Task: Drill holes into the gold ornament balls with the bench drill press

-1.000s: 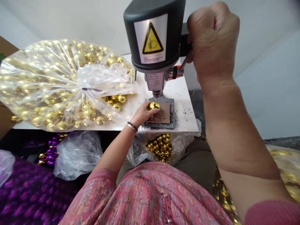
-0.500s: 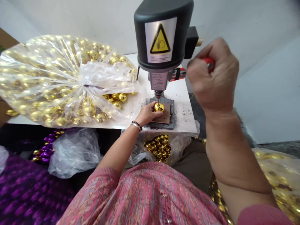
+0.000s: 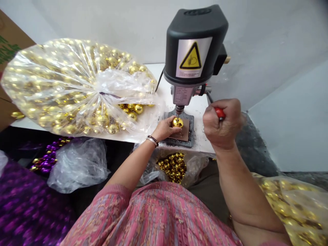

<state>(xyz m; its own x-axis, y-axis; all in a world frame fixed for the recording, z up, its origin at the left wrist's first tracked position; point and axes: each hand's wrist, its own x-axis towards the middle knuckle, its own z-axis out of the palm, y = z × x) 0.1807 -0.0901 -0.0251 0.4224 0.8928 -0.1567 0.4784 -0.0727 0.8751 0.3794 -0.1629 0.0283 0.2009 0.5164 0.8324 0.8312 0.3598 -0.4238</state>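
A gold faceted ball (image 3: 177, 123) rests on a brown board (image 3: 185, 131) over the grey base of a drill press (image 3: 196, 51). My left hand (image 3: 166, 128) grips the ball from the left between thumb and fingers. The drill bit (image 3: 178, 115) points down at the ball's top; whether it has entered the ball is too small to tell. To the right of the press, my right hand (image 3: 223, 119) is wrapped round the red knob (image 3: 219, 113) of its lever.
A big clear bag (image 3: 64, 85) of gold balls covers the table's left. More gold balls (image 3: 174, 166) lie in plastic below the table edge. Another bag (image 3: 294, 205) of gold balls is at lower right, purple beads (image 3: 50, 157) at left, a cardboard box (image 3: 12, 41) at upper left.
My right hand has moved down with the red knob. The camera view has shifted, so the press sits lower and farther right. My left hand still holds the ball.
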